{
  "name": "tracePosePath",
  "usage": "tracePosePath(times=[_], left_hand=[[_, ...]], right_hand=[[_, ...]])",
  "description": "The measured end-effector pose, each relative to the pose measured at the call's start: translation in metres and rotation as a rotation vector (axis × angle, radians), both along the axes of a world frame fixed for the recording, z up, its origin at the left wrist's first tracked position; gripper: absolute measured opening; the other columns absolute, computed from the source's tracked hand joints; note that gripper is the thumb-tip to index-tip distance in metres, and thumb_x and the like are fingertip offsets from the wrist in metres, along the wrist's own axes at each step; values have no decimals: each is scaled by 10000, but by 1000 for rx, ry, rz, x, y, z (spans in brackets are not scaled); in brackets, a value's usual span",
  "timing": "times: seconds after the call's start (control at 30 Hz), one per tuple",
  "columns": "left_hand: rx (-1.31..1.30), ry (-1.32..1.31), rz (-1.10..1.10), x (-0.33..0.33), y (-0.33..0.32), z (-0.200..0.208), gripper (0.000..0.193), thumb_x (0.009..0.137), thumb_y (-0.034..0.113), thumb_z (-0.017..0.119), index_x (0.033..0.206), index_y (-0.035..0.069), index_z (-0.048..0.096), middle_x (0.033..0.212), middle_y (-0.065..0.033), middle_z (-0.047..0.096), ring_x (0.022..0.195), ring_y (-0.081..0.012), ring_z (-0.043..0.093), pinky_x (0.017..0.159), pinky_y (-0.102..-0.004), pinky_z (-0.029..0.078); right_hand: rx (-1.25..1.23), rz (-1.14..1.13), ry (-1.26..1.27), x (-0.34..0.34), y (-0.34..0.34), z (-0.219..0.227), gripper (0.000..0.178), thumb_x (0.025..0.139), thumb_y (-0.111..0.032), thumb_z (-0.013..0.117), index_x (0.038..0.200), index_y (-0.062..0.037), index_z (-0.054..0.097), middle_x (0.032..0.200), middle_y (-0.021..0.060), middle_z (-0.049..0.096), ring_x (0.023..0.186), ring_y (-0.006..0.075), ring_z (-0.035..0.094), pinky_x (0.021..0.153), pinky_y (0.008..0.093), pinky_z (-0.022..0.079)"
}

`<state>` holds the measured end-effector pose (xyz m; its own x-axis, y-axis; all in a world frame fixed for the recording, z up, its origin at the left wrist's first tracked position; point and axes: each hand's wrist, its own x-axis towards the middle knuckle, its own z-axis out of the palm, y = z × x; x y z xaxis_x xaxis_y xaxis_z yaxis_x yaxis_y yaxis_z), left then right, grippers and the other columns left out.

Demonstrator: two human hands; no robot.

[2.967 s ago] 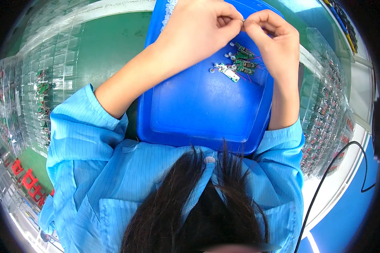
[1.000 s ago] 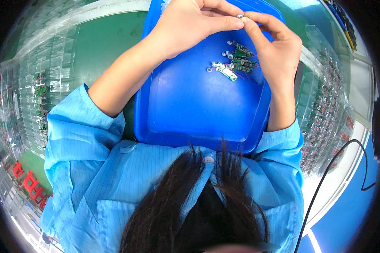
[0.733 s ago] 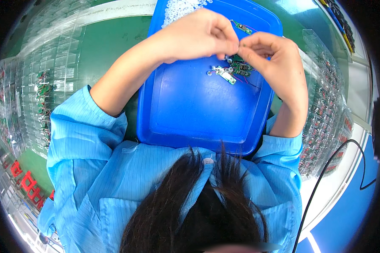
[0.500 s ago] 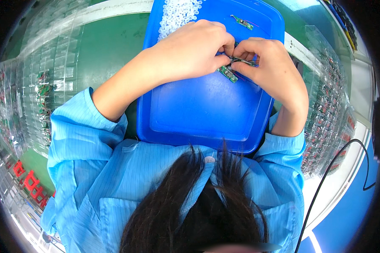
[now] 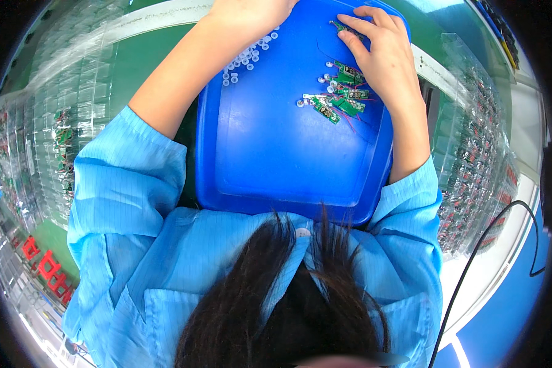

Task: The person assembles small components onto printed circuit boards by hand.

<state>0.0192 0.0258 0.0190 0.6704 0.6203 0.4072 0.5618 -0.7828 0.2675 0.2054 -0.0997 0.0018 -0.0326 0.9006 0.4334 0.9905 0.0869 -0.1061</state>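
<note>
My right hand [image 5: 383,58] reaches over the far right of a blue tray [image 5: 270,147]. Its fingers are apart, with thumb and forefinger on either side of a small green circuit board [image 5: 348,29]. My left hand [image 5: 251,13] is at the top edge of the view, over small translucent white plastic pieces [image 5: 246,56]; its fingertips are out of sight. Between the hands, nearer to me, several green circuit boards [image 5: 352,93] with thin red and dark wires lie in a cluster. A few of the round white pieces [image 5: 331,78] sit beside them.
Clear plastic trays holding boards with red wires [image 5: 472,165] are stacked at the right. More clear trays [image 5: 73,135] stand on the green table [image 5: 153,67] at the left. A black cable [image 5: 472,257] hangs at the lower right, and red objects [image 5: 46,267] show at the lower left.
Both hands have parted from the wired boards they were handling, which now lie in the tray. The left moved up and left to the white pieces, the right up to the lone board.
</note>
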Motion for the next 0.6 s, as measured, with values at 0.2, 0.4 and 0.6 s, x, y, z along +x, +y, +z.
tracePosePath(times=[0.2,0.4,0.6], left_hand=[[356,43,-124,6,10,-25,154,869,130,624,779,19,682,859,-167,643,898,-335,646,845,-433,530],[186,-32,-127,-8,14,-17,115,875,110,632,844,17,690,877,-173,659,921,-349,647,872,-435,517],[-114,-179,-41,-16,13,-14,123,841,120,695,845,5,740,887,-217,698,886,-387,683,831,-473,543]], right_hand=[[-57,27,50,-5,0,9,153,888,-174,742,998,-68,747,1034,82,738,1005,288,647,895,396,512],[-197,-232,461,-22,-8,33,146,913,-154,726,1007,-43,714,939,74,775,796,211,710,741,336,537],[-119,-51,483,-8,-5,17,230,928,-180,725,1110,-42,757,978,87,784,911,179,731,851,315,551]])
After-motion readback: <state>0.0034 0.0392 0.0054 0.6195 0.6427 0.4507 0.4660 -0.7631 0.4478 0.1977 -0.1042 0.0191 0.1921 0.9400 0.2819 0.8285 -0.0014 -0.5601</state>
